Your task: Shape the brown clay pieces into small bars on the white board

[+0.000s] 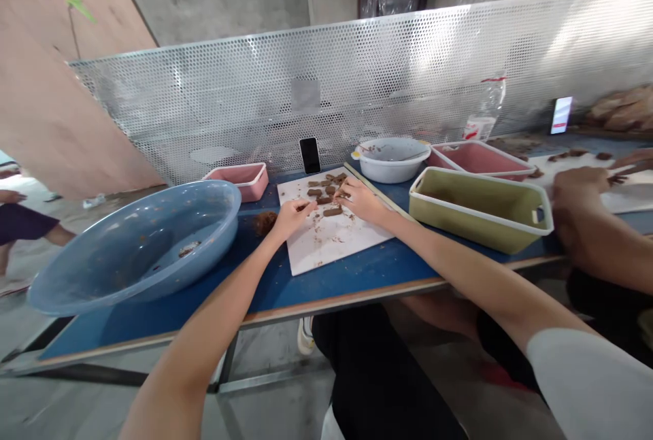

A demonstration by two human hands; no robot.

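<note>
Both my arms reach forward over a white board (326,243) lying on the blue table (194,304). Several small brown blocks (324,190) sit in rows at the far end of the board. My left hand (292,215) is curled, its fingertips pinched at a brown piece (305,207) on the board. My right hand (360,199) rests at the right of the blocks, fingers bent against one block (332,211). Brown crumbs are scattered over the board.
A large blue basin (137,249) stands at the left, with a pink tub (245,180) behind it. A black phone (309,155) leans on the perforated metal screen (357,79). A white bowl (392,158), a pink tray (479,158) and a yellow-green tray (479,209) stand right. Another person's hands (581,195) work at the far right.
</note>
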